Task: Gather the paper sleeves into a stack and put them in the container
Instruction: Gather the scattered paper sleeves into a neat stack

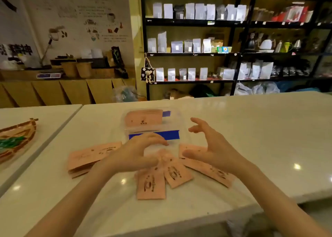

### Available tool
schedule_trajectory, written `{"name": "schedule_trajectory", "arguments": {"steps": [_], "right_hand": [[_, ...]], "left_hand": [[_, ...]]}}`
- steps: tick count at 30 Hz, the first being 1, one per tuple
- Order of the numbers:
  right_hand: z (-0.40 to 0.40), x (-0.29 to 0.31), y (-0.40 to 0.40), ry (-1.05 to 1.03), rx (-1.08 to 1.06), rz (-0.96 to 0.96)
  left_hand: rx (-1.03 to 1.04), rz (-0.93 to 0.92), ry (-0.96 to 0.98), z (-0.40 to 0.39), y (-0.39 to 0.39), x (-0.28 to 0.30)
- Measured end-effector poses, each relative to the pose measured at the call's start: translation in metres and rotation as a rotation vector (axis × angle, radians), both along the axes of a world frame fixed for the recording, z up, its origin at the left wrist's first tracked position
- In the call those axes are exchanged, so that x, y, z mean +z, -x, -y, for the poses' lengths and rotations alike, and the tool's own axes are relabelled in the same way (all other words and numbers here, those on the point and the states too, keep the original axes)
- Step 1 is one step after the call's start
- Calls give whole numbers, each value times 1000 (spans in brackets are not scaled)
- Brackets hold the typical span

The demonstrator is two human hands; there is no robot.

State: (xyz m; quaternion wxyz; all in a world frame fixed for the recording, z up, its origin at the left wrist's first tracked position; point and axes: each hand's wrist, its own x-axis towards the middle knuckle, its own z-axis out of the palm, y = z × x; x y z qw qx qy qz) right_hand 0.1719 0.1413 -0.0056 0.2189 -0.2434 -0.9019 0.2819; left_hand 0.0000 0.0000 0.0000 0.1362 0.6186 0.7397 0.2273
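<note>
Matt paper sleeves (150, 184), glossy white counter (251, 129), seemingly clear-plastic container (181, 123).

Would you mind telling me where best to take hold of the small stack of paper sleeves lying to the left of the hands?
Probably the stack of paper sleeves is best taken by its near long edge, coming from the left with the left hand. The layers fan open there, so fingers could slide under and pinch the whole stack flat against the counter.

Sleeves (150, 182) on counter (251, 129) before container (181, 121)
</note>
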Motion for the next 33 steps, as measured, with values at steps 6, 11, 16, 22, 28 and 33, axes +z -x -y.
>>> {"name": "schedule_trajectory", "arguments": {"steps": [6, 11, 16, 22, 28, 33], "right_hand": [[-5, -30, -27, -17, 12, 215], [-10, -37, -38, -221, -18, 279], [-12, -40, -41, -238, -37, 279], [-14, -42, -39, -161, -39, 223], [-15, -41, -37, -113, -51, 176], [-17, -34, -33, -86, -100, 101]], "left_hand": [[-123, -176, 376, 8, 4, -8], [-157, -295, 434, -1, 9, -15], [-203, -407, 503, -9, 11, -10], [-183, -359, 517, -6, 12, -5], [-130, -398, 420, 0, 11, -2], [-116, -410, 327, 9, 14, -1]]}}
